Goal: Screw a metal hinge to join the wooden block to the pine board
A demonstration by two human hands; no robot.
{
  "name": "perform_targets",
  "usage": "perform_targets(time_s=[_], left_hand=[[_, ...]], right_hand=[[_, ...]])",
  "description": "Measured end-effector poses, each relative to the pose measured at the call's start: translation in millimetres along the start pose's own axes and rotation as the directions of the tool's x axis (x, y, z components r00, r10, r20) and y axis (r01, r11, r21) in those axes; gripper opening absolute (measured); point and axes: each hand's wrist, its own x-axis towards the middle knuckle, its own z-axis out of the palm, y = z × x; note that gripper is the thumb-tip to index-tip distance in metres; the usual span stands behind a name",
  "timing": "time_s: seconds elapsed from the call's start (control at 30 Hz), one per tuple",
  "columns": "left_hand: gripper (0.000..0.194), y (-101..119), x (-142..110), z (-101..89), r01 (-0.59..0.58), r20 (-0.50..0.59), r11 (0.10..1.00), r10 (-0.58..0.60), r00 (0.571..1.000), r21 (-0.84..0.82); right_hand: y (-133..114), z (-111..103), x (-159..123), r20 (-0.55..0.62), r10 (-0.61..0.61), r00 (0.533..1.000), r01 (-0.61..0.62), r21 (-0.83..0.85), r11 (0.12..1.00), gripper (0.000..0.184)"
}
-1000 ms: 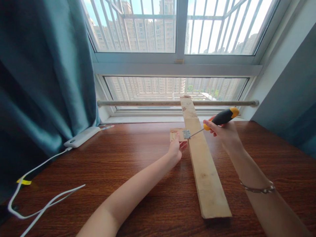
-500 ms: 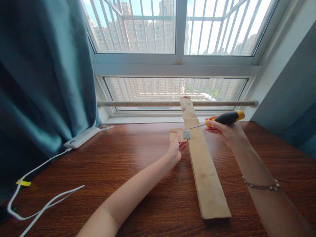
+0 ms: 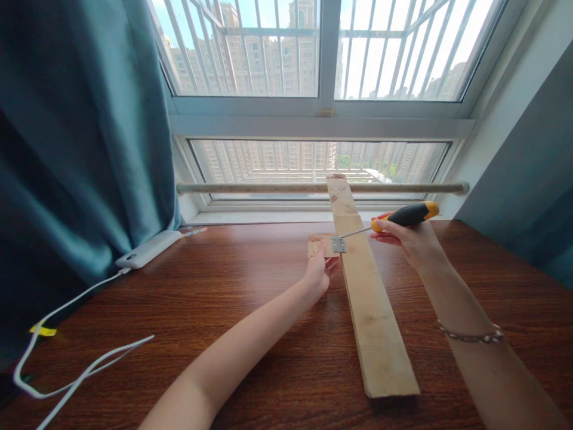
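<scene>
A long wooden board [image 3: 373, 310] lies on the brown table, its far end reaching the rail by the window. Against its left edge sits a small wooden block [image 3: 315, 243]. A metal hinge [image 3: 339, 244] bridges the two pieces. My left hand [image 3: 319, 272] grips the small block, thumb on top and the other fingers beneath. In my right hand [image 3: 398, 237] is a screwdriver [image 3: 405, 216] with a black and yellow handle, held tilted. Its tip meets the upper right part of the hinge; the screw there is too small to make out.
At the left, a white power strip [image 3: 150, 248] rests beside a blue curtain [image 3: 89, 131], and a white cable [image 3: 83, 376] loops over the table [image 3: 250, 251]. A horizontal rail [image 3: 259, 188] runs in front of the barred window.
The screwdriver has shifted slightly left and down, bringing its tip onto the hinge. My left hand stays on the small block, almost unmoved.
</scene>
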Motion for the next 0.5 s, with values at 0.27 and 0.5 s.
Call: perform_targets(time_s=[0.27, 0.5], left_hand=[[0.023, -0.5, 0.2, 0.4, -0.006, -0.012, 1.000, 0.006, 1.000, -0.005], [0.023, -1.4, 0.9, -1.2, -0.009, 0.015, 1.000, 0.010, 1.000, -0.016]], right_hand=[[-0.5, 2.1, -2.1, -0.014, -0.009, 1.000, 0.009, -0.013, 1.000, 0.032], [-7.0, 6.5, -10.2, -0.280, -0.275, 0.920, 0.221, -0.208, 0.953, 0.023]])
